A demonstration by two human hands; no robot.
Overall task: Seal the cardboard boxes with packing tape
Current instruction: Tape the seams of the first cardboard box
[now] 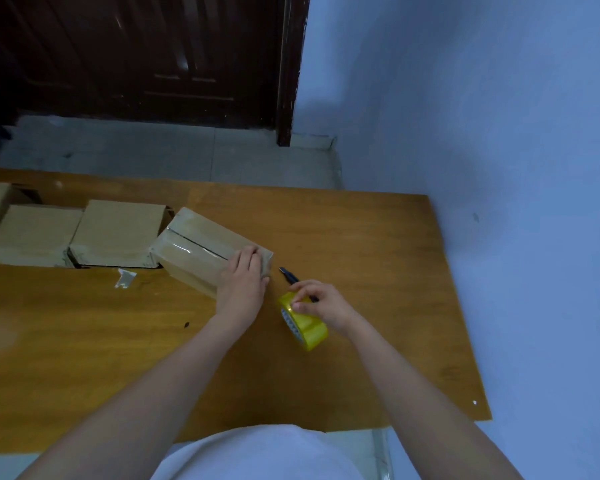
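A wooden table (84,341) with an orange-brown top is being viewed from above; its far right corner is standing close to a pale blue wall (482,98). Beyond the table, a grey tiled floor (153,147) and a dark brown door (136,53) are being shown.

Along the left part of the table, a row of plain cardboard boxes (115,230) is being kept side by side, touching one another. A small scrap of tape (124,278) is lying on the table just in front of the row.

At the right end of the row, a taped box (201,251) is being held down. Its long axis is running diagonally, from far left to near right, and a dark seam is being seen along that axis under glossy clear tape. The left hand (243,282) is being pressed flat on the near-right end of this box, fingers straight and close together over the top edge.

Just right of that hand, a yellow tape roll (303,322) is standing on its edge on the table, its open core facing left. The right hand (321,303) is being rested on top of the roll, with fingers and thumb curled and pinching its rim. A dark-handled cutter (293,278) is lying on the table between the box and the roll, partly hidden by the right hand.
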